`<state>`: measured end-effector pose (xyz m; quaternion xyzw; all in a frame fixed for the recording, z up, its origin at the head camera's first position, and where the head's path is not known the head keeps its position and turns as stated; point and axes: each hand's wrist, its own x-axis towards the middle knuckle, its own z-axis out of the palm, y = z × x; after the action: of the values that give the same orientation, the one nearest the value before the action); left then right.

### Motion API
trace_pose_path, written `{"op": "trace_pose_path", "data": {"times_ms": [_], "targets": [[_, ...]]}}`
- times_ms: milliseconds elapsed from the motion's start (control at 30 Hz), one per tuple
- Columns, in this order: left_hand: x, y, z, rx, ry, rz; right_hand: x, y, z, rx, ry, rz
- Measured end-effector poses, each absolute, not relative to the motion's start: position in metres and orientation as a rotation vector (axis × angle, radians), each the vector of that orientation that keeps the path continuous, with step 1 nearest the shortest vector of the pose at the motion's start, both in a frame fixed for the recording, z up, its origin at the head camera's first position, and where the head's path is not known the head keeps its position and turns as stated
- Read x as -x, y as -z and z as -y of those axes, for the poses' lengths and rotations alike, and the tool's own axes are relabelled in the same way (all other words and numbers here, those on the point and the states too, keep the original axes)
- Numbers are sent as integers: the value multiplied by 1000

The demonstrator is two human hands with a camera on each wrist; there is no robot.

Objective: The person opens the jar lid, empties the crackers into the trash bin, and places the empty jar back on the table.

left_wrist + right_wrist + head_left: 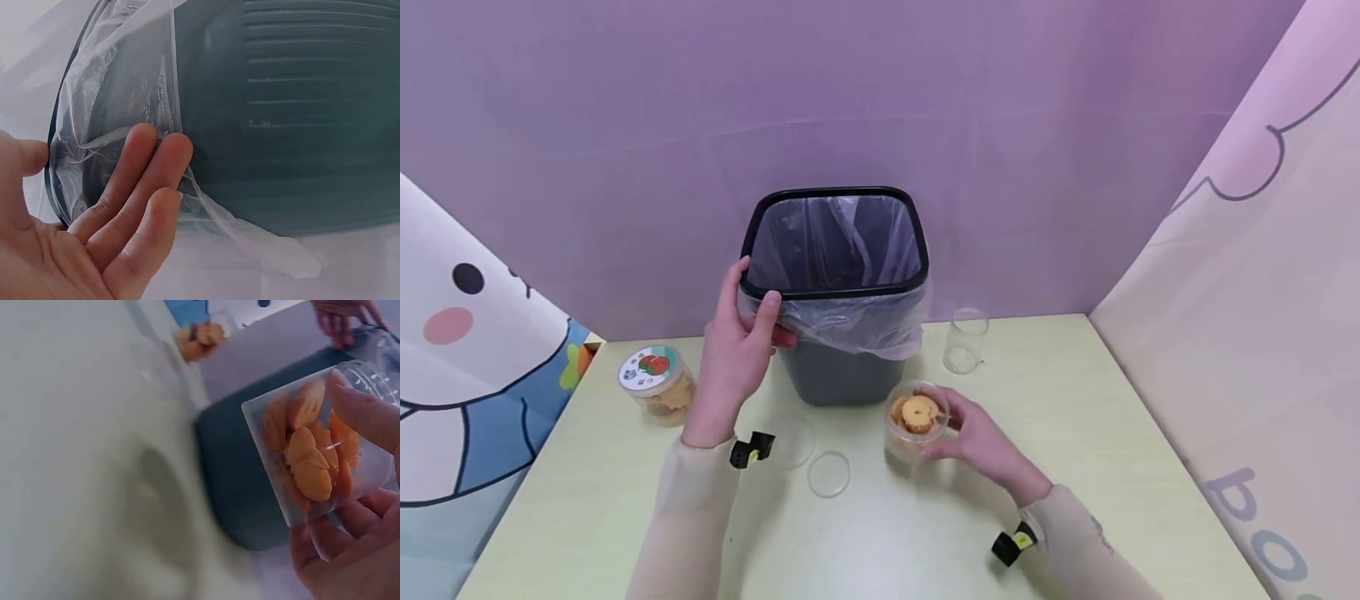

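A dark grey trash bin (842, 371) with a black rim and a clear plastic liner (865, 321) stands near the back. My left hand (737, 346) grips its front left corner, the thumb at the black rim. In the left wrist view, the other fingers (165, 162) lie against the liner folded down outside. My right hand (973, 433) holds an open clear plastic jar (265, 425) of cookies (309, 465) from its right side. A round cookie (919, 413) shows at the top. The jar is in front of the bin's lower right side, tilted in the right wrist view.
A lidded jar (658, 383) with a strawberry label and cookies inside stands at the left. Behind my right hand stands a clear cup (964, 342). A clear ring (829, 474) and a clear round lid (793, 442) lie on the table (850, 550). A purple cloth (1022, 167) hangs behind.
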<state>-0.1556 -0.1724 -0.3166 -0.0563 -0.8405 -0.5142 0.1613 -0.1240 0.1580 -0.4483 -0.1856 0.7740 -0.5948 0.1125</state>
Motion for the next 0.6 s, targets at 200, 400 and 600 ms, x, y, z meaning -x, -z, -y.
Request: {"op": "trace_pose_path", "data": {"times_ms": [200,400,600], "targets": [[154,316,169,146,1454,2381,135,410,-178,571,1679,-2451],[153,315,166,118,1462,2375,143,376,-196,542,1663,-2567],[152,314,164,93,1437,2386,153,347,-207,546,1673,-2632]]}}
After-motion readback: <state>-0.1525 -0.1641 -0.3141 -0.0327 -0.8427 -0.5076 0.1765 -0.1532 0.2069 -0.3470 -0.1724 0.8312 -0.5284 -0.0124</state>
